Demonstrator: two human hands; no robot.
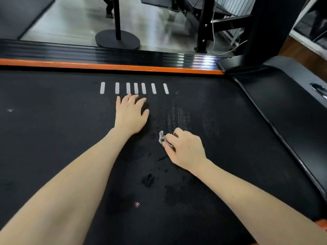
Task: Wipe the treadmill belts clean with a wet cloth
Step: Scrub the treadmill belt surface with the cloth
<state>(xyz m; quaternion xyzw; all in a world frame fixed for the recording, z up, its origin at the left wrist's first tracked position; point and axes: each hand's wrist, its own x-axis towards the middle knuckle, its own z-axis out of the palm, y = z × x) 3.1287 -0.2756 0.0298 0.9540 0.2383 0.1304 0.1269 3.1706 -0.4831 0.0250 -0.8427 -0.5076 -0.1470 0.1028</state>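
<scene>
The left hand (130, 116) lay flat, fingers straight, on the black treadmill belt (53, 131), just near of a row of white stripes (135, 88). To its right, the right hand (185, 149) gripped a small grey cloth (161, 137) against the belt beside damp patches (148, 180).

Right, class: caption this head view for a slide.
The right hand grips a small grey cloth on the black treadmill belt; the left hand rests flat near seven white marks.
</scene>
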